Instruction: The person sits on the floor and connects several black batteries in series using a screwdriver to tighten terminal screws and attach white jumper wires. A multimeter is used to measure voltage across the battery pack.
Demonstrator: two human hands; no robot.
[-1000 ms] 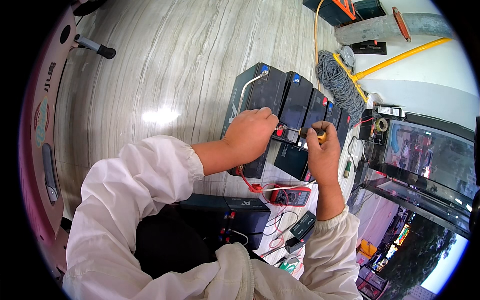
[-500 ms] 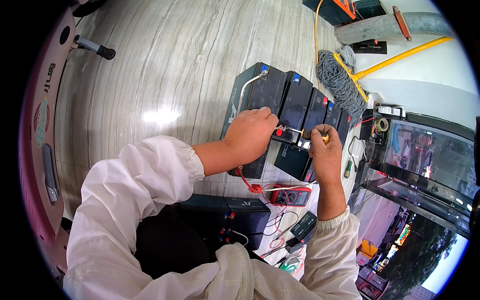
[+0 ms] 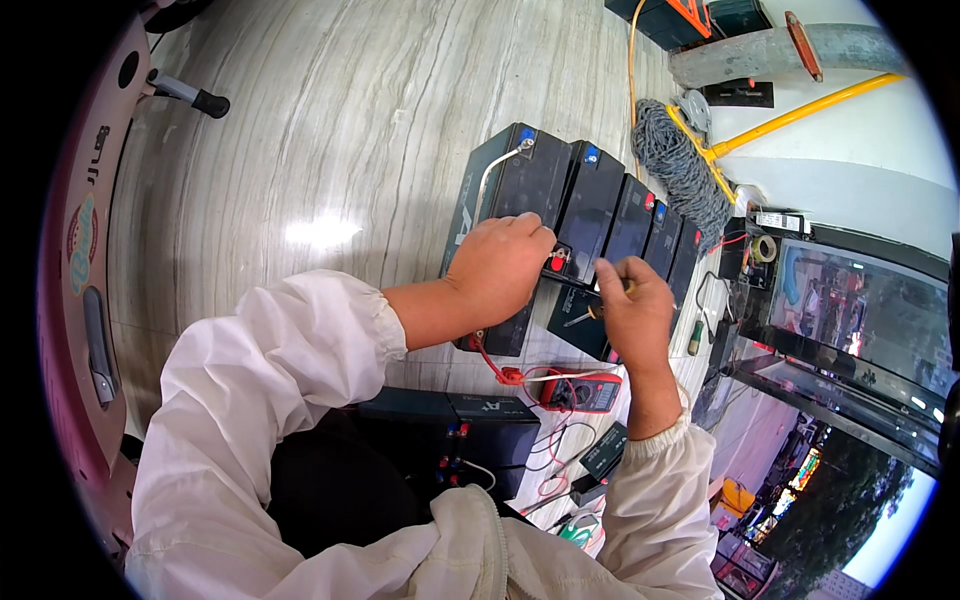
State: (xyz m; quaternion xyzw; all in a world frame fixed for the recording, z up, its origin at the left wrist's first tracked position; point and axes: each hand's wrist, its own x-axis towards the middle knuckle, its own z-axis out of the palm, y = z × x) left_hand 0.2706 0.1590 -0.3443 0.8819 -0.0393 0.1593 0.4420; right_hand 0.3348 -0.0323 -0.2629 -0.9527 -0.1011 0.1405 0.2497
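Left hand (image 3: pixel 500 270) rests closed over the top of the black battery row (image 3: pixel 590 215), at a red terminal (image 3: pixel 556 263). Right hand (image 3: pixel 632 310), just beside it, pinches a screwdriver (image 3: pixel 590 312), prob. tip toward the batteries; red multimeter (image 3: pixel 585 390) near

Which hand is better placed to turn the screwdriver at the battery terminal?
Probably the right hand: it already grips the screwdriver over the batteries, while the left hand rests on them.
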